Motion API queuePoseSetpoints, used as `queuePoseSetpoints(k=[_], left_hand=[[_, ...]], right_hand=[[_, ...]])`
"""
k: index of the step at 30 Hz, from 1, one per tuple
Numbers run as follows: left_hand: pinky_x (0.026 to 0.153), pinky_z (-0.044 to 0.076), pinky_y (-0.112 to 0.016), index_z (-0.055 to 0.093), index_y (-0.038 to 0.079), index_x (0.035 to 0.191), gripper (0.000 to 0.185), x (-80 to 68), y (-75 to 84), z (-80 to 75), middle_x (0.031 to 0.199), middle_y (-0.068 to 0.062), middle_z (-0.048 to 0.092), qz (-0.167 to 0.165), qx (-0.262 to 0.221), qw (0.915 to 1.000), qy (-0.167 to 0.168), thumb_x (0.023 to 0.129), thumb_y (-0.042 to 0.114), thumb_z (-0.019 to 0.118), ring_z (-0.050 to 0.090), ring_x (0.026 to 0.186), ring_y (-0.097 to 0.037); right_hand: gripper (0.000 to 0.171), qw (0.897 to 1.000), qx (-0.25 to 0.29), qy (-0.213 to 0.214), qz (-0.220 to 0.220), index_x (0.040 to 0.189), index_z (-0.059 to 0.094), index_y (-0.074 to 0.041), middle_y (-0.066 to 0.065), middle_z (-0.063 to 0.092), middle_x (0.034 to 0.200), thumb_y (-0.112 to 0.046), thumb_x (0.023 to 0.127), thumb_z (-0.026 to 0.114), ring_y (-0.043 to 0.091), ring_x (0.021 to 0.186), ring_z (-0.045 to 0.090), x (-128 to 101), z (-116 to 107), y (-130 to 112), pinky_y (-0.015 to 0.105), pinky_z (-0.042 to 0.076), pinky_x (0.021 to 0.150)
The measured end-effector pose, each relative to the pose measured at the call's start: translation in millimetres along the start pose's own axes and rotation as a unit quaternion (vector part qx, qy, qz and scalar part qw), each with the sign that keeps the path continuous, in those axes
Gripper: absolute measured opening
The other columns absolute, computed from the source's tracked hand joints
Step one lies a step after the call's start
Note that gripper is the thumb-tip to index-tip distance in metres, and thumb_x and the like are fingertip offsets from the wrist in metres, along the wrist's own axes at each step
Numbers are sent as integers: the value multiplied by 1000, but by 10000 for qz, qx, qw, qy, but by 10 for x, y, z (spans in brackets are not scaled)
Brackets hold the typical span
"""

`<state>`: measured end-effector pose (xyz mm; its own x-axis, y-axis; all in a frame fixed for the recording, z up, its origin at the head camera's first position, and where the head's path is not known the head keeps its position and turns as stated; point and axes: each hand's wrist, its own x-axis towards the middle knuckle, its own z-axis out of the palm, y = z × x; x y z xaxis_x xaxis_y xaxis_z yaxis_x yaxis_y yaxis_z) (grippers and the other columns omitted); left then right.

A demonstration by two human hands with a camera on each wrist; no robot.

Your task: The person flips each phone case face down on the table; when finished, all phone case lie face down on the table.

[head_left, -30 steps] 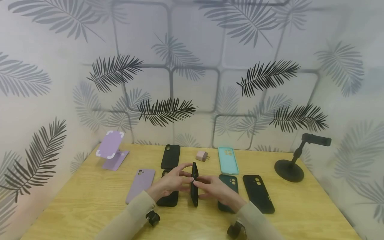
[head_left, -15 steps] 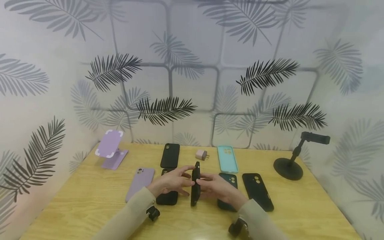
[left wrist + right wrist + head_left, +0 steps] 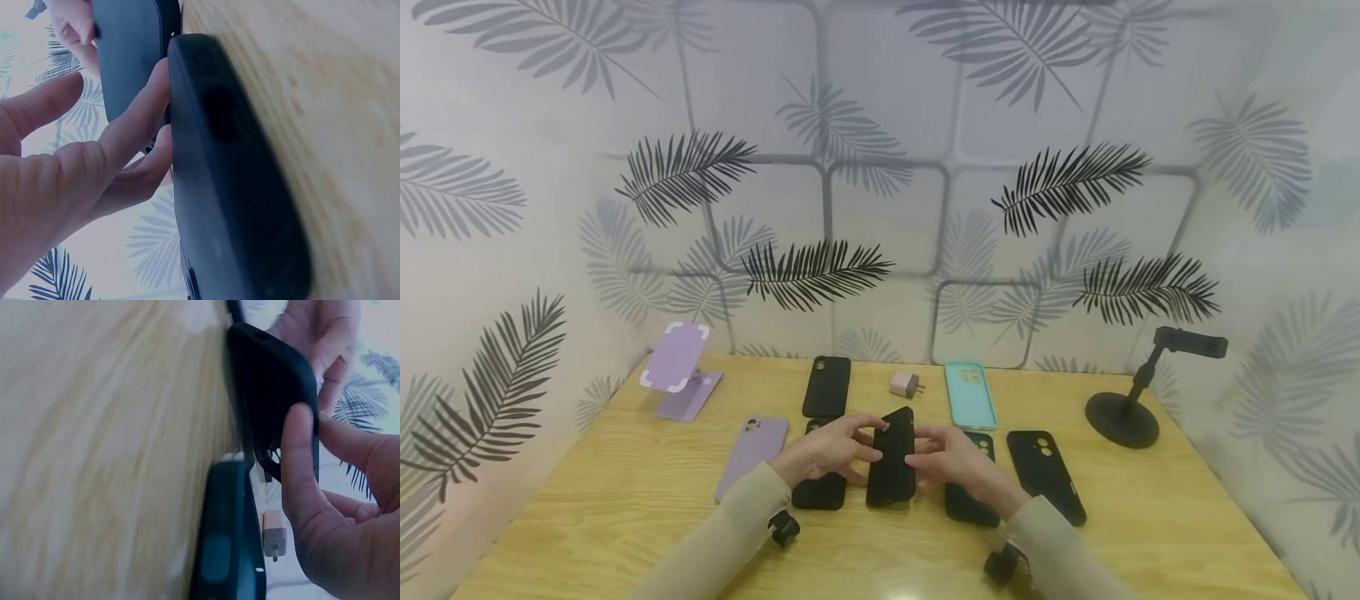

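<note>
The black phone case (image 3: 892, 457), on edge a second ago, now lies tilted back-up at lower centre of the head view. Left hand (image 3: 825, 450) and right hand (image 3: 951, 460) pinch its long edges with fingertips; turning appears under way.

A staged tabletop booth — leaf-print backdrop (image 3: 880, 167), wooden table (image 3: 587, 517), phone cases (image 3: 970, 396) and stands (image 3: 1123, 400).

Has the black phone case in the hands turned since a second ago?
Yes. The black case has turned from edge-on to broad side up, and remains between the flat cases on the table.
</note>
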<state>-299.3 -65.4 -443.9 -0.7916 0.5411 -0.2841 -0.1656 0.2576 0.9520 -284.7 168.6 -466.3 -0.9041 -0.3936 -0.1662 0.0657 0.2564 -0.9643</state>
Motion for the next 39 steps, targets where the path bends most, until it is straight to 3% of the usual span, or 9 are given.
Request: queuePoseSetpoints(k=[11, 17, 27, 35, 39], left_hand=[[81, 60, -48, 38, 0, 147, 57, 27, -40, -37, 148, -33, 31, -58, -129, 9999, 88, 94, -2, 59, 49, 127, -44], [81, 60, -49, 41, 1, 146, 54, 28, -24, -48, 146, -32, 35, -60, -81, 9997, 224, 95, -2, 59, 51, 125, -43], [83, 60, -47, 45, 1, 142, 49, 22, -32, -41, 148, -31, 34, -35, 52, 9995, 302, 95, 0, 59, 54, 124, -40], [84, 60, -43, 46, -1, 141, 49, 79, 47, -16, 135, -27, 48, 340, 499, 9961, 648, 95, 3, 62, 60, 112, -37], [83, 60, -43, 48, -1, 139, 45, 122, 90, 62, 126, -23, 54, 487, 560, 9951, 652, 96, 5, 61, 60, 108, -37]], right_hand=[[57, 9948, -855, 549, 75, 135, 49, 13, 23, 64, 111, 1, 85, 73, 25, 85, 71, -28, 32, 1, 38, 63, 68], [53, 9938, -1055, 351, -38, 132, 49, 18, 26, 65, 110, 5, 85, 70, 28, 88, 72, -15, 3, 11, 35, 63, 70], [49, 9958, -915, 20, -67, 132, 50, 17, 30, 64, 117, 1, 89, 67, 29, 94, 71, -61, -116, 36, 37, 62, 75], [49, 9961, -761, -348, -291, 137, 49, 9, 27, 63, 124, -9, 94, 65, 31, 104, 68, -105, -344, 62, 39, 61, 82], [48, 9945, -941, -273, -380, 137, 50, 8, 27, 63, 124, -11, 95, 64, 32, 105, 67, -165, -465, 72, 39, 61, 81]])
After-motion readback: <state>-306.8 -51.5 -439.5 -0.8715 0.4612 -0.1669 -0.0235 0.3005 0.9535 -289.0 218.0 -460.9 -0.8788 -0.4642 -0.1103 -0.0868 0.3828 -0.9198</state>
